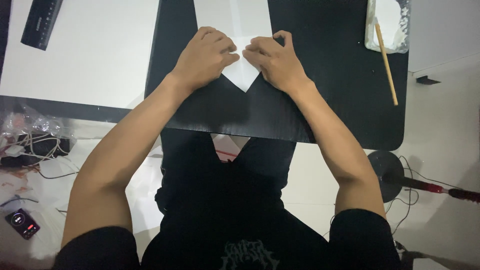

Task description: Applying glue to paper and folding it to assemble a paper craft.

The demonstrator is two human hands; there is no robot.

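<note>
A white sheet of paper (235, 20) lies on a black table (330, 75), its near end folded into a point toward me. My left hand (202, 57) presses down on the left folded flap with curled fingers. My right hand (275, 60) presses the right flap in the same way. The two hands nearly meet at the centre crease, and the paper's tip shows between my wrists.
A thin wooden stick (386, 62) leans out of a white tray (395, 22) at the table's far right. A large white board (95, 50) with a black ruler (40, 22) lies to the left. Cables (35, 145), a small device (22, 223) and a round stand base (387, 175) sit on the floor.
</note>
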